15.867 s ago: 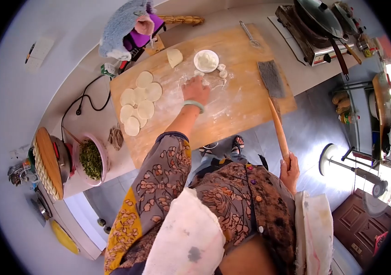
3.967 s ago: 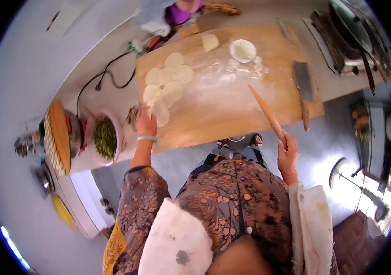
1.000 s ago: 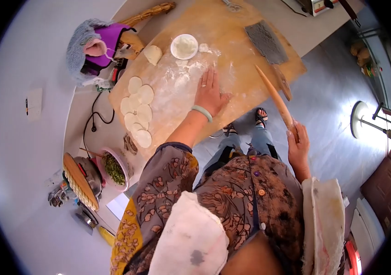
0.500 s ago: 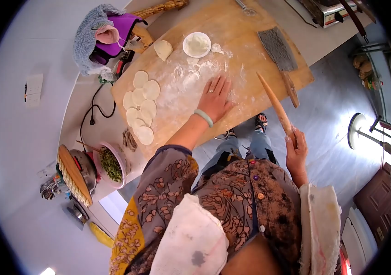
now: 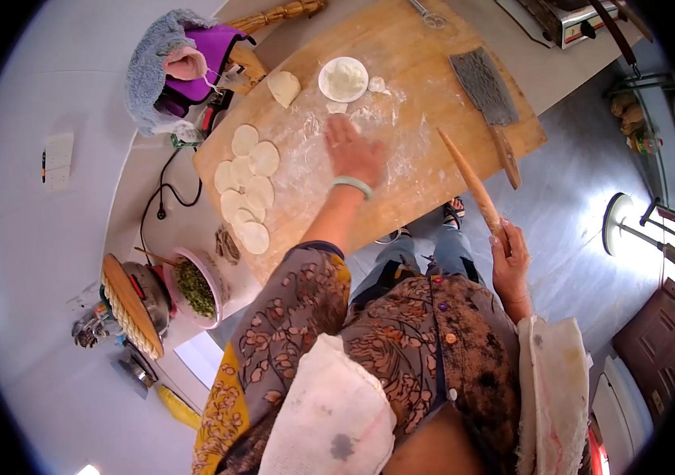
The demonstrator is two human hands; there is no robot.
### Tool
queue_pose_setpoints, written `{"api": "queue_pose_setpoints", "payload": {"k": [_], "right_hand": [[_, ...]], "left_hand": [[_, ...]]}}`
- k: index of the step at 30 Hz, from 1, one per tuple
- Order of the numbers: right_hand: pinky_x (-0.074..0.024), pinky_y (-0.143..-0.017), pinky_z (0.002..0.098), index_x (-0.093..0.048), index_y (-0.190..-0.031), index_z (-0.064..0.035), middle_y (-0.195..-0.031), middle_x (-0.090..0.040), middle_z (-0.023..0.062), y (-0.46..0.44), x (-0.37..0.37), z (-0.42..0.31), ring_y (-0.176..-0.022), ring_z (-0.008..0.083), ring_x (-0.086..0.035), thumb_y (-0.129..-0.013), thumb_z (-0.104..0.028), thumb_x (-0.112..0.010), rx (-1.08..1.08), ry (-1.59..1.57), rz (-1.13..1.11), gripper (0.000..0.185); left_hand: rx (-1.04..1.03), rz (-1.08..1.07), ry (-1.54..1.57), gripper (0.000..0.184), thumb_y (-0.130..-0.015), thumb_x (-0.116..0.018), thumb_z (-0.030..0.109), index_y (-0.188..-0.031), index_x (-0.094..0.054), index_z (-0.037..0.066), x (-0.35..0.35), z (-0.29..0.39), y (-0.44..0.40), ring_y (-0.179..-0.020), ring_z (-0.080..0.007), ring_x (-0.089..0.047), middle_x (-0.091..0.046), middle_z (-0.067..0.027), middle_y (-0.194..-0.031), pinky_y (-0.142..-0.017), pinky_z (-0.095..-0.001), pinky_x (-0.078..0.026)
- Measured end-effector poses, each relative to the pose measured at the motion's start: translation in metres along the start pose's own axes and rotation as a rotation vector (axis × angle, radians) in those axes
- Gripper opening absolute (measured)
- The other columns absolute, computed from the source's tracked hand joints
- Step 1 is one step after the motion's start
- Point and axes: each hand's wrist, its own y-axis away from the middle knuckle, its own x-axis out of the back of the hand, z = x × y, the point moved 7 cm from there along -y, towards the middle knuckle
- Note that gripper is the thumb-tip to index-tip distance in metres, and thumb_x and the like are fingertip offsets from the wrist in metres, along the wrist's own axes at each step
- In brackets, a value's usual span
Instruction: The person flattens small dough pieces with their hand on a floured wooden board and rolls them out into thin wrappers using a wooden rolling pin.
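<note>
My left hand (image 5: pixel 355 157), fingers stretched out and slightly blurred, is over the floured wooden board (image 5: pixel 401 190). Just beyond its fingertips sits a small piece of dough (image 5: pixel 337 107), below a white bowl of flour (image 5: pixel 343 79). Another small dough bit (image 5: pixel 378 85) lies beside the bowl. My right hand (image 5: pixel 511 257) is wrapped round the thick end of a tapered rolling pin (image 5: pixel 470 178), its thin tip pointing over the board. Several round dough wrappers (image 5: pixel 260 191) are spread at the board's left, with a larger dough lump (image 5: pixel 284 89) above them.
A cleaver (image 5: pixel 483 85) lies at the board's right, its handle near the edge. At the lower left a pink bowl (image 5: pixel 217 297) holds chopped green filling (image 5: pixel 193 289). Near the top stands a stove (image 5: pixel 587 30); a black cord (image 5: pixel 165 186) trails left of the board.
My left hand has swept left and a little away from me across the floured board. My right hand and the rolling pin have barely moved.
</note>
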Motion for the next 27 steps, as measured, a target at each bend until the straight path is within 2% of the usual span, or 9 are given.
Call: {"api": "queue_pose_setpoints", "payload": {"k": [3,6,10,14,17,20,23,26,27], "right_hand": [[-0.0507,-0.083,0.0324,-0.060,-0.125,0.0006,-0.108,-0.064,0.0152,0.000,0.005,-0.003,-0.092,0.0264,-0.064,-0.091,0.000,-0.062,0.000,0.005,0.009,0.034],[-0.0501,-0.081,0.0318,-0.060,-0.124,0.0013,-0.104,-0.063,0.0147,0.001,0.008,0.000,-0.089,0.0254,-0.063,-0.091,0.000,-0.062,-0.013,0.013,0.006,0.034],[-0.0498,-0.080,0.0313,-0.060,-0.125,0.0012,-0.102,-0.062,0.0145,-0.004,0.011,0.001,-0.088,0.0248,-0.062,-0.091,0.001,-0.061,-0.018,0.017,0.016,0.033],[-0.0503,-0.081,0.0317,-0.060,-0.124,0.0012,-0.104,-0.063,0.0152,-0.006,0.002,-0.001,-0.090,0.0252,-0.063,-0.091,0.002,-0.061,-0.001,0.015,-0.014,0.033],[-0.0508,-0.082,0.0322,-0.060,-0.123,0.0015,-0.106,-0.064,0.0159,-0.007,-0.002,-0.004,-0.092,0.0262,-0.064,-0.090,0.003,-0.061,-0.037,-0.014,-0.037,0.033],[-0.0511,-0.082,0.0325,-0.060,-0.123,0.0012,-0.107,-0.065,0.0160,-0.009,-0.003,-0.006,-0.093,0.0273,-0.064,-0.090,0.004,-0.062,-0.006,-0.004,-0.026,0.033],[-0.0492,-0.080,0.0289,-0.058,-0.125,0.0011,-0.106,-0.062,0.0127,-0.009,-0.003,-0.004,-0.088,0.0189,-0.059,-0.094,0.000,-0.061,0.050,0.005,-0.010,0.031],[-0.0513,-0.080,0.0323,-0.060,-0.123,0.0013,-0.106,-0.064,0.0153,-0.009,-0.006,-0.006,-0.090,0.0287,-0.064,-0.090,0.003,-0.062,0.016,0.008,-0.009,0.033],[-0.0513,-0.080,0.0323,-0.061,-0.124,0.0013,-0.105,-0.064,0.0153,-0.008,-0.006,-0.007,-0.089,0.0286,-0.064,-0.090,0.003,-0.062,0.010,0.009,-0.020,0.034]], "left_hand": [[-0.077,-0.063,-0.022,0.095,-0.089,-0.061,0.046,-0.153,-0.020,-0.010,0.000,0.032,0.038,-0.151,-0.0450,-0.009,-0.015,-0.0332,-0.160,-0.123,-0.0511,-0.004],[-0.095,-0.167,0.111,0.097,-0.088,-0.061,0.047,-0.153,-0.019,-0.011,0.006,0.038,0.072,-0.151,-0.0461,-0.008,-0.015,-0.0341,-0.160,-0.123,-0.0538,-0.006],[-0.165,0.060,0.141,0.091,-0.090,-0.062,0.044,-0.153,-0.021,-0.008,0.024,-0.013,0.079,-0.150,-0.0465,-0.015,-0.018,-0.0337,-0.159,-0.122,-0.0553,-0.010],[-0.431,-0.163,0.038,0.092,-0.088,-0.067,0.045,-0.151,-0.024,-0.007,0.018,0.003,0.093,-0.148,-0.0464,-0.019,-0.022,-0.0304,-0.159,-0.121,-0.0552,-0.012],[-0.458,-0.166,0.005,0.095,-0.087,-0.066,0.050,-0.151,-0.024,-0.006,0.007,0.022,0.096,-0.148,-0.0466,-0.019,-0.023,-0.0293,-0.158,-0.121,-0.0553,-0.012],[-0.401,-0.151,-0.010,0.092,-0.088,-0.065,0.046,-0.151,-0.024,-0.008,0.008,0.024,0.087,-0.148,-0.0464,-0.019,-0.020,-0.0302,-0.159,-0.121,-0.0548,-0.012],[-0.264,-0.074,-0.031,0.089,-0.089,-0.064,0.038,-0.151,-0.022,-0.010,0.010,0.019,0.058,-0.149,-0.0460,-0.017,-0.016,-0.0314,-0.161,-0.122,-0.0540,-0.011],[-0.123,0.010,-0.002,0.087,-0.089,-0.063,0.031,-0.152,-0.019,-0.011,0.014,0.022,0.033,-0.150,-0.0458,-0.016,-0.015,-0.0326,-0.161,-0.122,-0.0533,-0.010],[-0.110,0.047,0.019,0.088,-0.089,-0.063,0.031,-0.152,-0.019,-0.010,0.015,0.022,0.034,-0.151,-0.0455,-0.014,-0.016,-0.0326,-0.160,-0.122,-0.0536,-0.009]]}}
